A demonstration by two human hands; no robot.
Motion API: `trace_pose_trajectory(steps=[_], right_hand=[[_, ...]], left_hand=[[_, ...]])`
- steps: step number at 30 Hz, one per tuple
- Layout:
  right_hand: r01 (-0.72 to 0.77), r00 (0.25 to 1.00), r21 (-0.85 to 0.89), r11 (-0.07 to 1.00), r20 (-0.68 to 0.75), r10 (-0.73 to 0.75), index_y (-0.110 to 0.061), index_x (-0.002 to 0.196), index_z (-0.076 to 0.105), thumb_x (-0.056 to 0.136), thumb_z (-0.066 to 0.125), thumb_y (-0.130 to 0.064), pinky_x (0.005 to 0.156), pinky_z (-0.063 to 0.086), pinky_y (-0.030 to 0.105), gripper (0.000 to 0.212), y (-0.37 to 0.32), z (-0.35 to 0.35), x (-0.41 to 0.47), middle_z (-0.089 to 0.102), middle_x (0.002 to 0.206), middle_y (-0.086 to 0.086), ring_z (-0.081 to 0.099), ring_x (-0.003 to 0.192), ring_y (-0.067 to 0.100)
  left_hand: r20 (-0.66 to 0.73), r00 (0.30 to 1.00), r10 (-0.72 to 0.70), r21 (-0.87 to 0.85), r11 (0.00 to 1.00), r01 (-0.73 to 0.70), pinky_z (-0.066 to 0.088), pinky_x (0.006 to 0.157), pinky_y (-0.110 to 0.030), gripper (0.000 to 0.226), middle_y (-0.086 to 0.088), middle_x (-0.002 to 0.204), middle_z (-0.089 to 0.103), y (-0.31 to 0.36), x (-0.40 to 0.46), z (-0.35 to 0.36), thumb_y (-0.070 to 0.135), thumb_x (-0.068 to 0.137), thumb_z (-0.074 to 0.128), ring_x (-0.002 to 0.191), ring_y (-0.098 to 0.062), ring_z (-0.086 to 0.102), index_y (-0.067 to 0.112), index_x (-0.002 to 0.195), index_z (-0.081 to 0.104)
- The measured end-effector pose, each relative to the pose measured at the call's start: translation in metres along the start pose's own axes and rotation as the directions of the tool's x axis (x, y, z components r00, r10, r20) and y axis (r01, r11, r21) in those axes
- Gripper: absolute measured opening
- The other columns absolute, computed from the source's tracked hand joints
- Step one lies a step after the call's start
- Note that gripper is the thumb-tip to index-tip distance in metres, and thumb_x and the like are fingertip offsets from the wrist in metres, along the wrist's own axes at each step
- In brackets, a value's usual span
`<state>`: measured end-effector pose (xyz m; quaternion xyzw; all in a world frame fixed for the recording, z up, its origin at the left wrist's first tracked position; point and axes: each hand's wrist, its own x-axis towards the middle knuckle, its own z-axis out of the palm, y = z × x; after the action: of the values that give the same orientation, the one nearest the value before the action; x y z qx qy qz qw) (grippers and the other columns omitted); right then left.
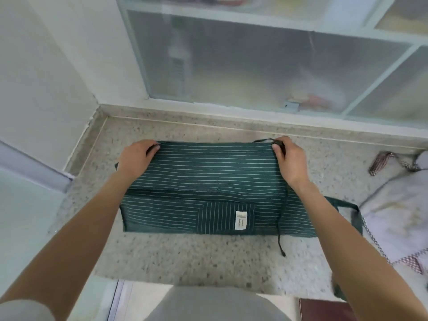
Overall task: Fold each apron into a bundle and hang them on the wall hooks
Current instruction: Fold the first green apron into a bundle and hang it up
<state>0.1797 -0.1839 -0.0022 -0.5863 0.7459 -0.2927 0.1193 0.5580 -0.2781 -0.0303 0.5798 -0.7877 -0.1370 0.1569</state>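
The green striped apron (203, 181) lay half-folded on the speckled stone counter (185, 262), the left hand (136, 158) and right hand (289, 161) each pinching a far corner. The loose tie strap (281, 228) trailing forward could snag and spoil the bundle.
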Motion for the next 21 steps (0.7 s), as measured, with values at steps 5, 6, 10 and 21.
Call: trace_pose_trajectory(steps=[5, 6, 10, 21], right_hand=[[-0.085, 0.988, -0.142, 0.986, 0.118, 0.102, -0.006, 0.109, 0.057, 0.097, 0.050, -0.023, 0.066, 0.040, 0.028, 0.022, 0.011, 0.030, 0.059, 0.067, 0.097, 0.016, 0.062, 0.085, 0.033], [-0.102, 0.979, -0.170, 0.980, 0.157, 0.129, -0.007, 0.109, 0.056, 0.097, 0.049, -0.023, 0.066, 0.039, 0.028, 0.022, 0.016, 0.040, 0.069, 0.067, 0.098, 0.015, 0.061, 0.086, 0.032], [-0.143, 0.933, -0.232, 0.962, 0.294, 0.209, -0.007, 0.112, 0.054, 0.097, 0.047, -0.023, 0.071, 0.048, 0.036, 0.022, 0.037, 0.078, 0.094, 0.065, 0.101, 0.017, 0.061, 0.089, 0.034], [-0.023, 0.889, -0.591, 0.807, 0.357, 0.287, -0.008, 0.114, 0.049, 0.100, 0.039, -0.031, 0.055, 0.039, 0.033, 0.029, 0.060, 0.125, 0.124, 0.065, 0.091, 0.019, 0.063, 0.080, 0.034]], left_hand=[[0.151, 0.987, -0.051, 0.052, 0.998, 0.044, 0.047, 0.071, -0.035, 0.032, -0.012, 0.104, 0.068, -0.026, 0.060, 0.028, 0.031, 0.098, 0.043, 0.089, -0.031, 0.062, 0.010, 0.109, 0.064], [0.191, 0.979, -0.070, 0.066, 0.996, 0.058, 0.047, 0.072, -0.035, 0.032, -0.011, 0.105, 0.068, -0.032, 0.070, 0.035, 0.032, 0.098, 0.042, 0.090, -0.030, 0.062, 0.011, 0.111, 0.064], [0.313, 0.943, -0.117, 0.107, 0.990, 0.087, 0.046, 0.077, -0.034, 0.034, -0.010, 0.114, 0.065, -0.048, 0.092, 0.062, 0.032, 0.099, 0.042, 0.098, -0.030, 0.061, 0.013, 0.119, 0.061], [0.306, 0.948, -0.088, 0.149, 0.988, 0.044, 0.049, 0.066, -0.032, 0.030, -0.006, 0.096, 0.072, -0.069, 0.115, 0.087, 0.039, 0.094, 0.050, 0.081, -0.025, 0.065, 0.020, 0.108, 0.070]])
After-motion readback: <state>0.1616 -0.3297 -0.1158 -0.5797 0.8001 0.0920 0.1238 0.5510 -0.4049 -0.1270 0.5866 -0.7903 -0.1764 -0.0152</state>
